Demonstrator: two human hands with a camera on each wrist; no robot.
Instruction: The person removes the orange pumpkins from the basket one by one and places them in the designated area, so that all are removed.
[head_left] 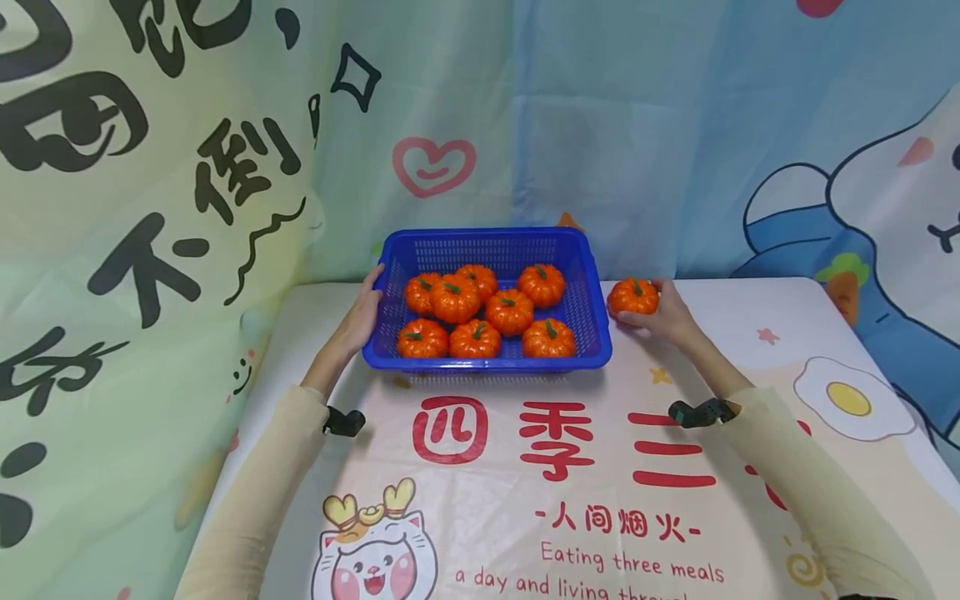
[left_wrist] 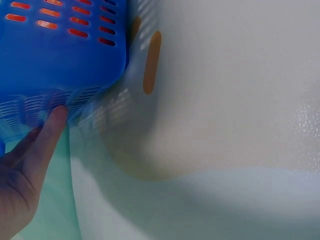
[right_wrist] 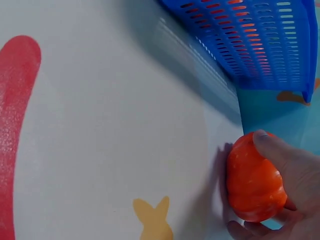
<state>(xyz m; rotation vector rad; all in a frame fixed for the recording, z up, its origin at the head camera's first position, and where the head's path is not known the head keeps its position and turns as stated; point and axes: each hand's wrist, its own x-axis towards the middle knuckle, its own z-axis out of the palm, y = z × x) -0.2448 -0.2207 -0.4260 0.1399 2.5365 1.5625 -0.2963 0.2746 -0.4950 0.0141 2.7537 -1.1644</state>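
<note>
A blue plastic basket [head_left: 487, 364] with slotted walls stands at the back of the table, holding several small orange pumpkins [head_left: 510, 312] with green stems. My left hand [head_left: 365, 312] is at the basket's left side, its fairly straight fingers touching the outer wall near the rim. In the left wrist view, one fingertip [left_wrist: 61, 111] lies against the slotted wall. To the right of the basket, my right hand [head_left: 670, 317] grips another small pumpkin [head_left: 632, 297], thumb on one side and fingers around the other. That pumpkin [right_wrist: 254, 180] is close to the table's back edge.
A printed cloth with red characters covers the table [head_left: 525, 467]. Behind the basket hangs a patterned curtain [head_left: 600, 167], which also runs along the left side. The basket casts a shadow on the cloth.
</note>
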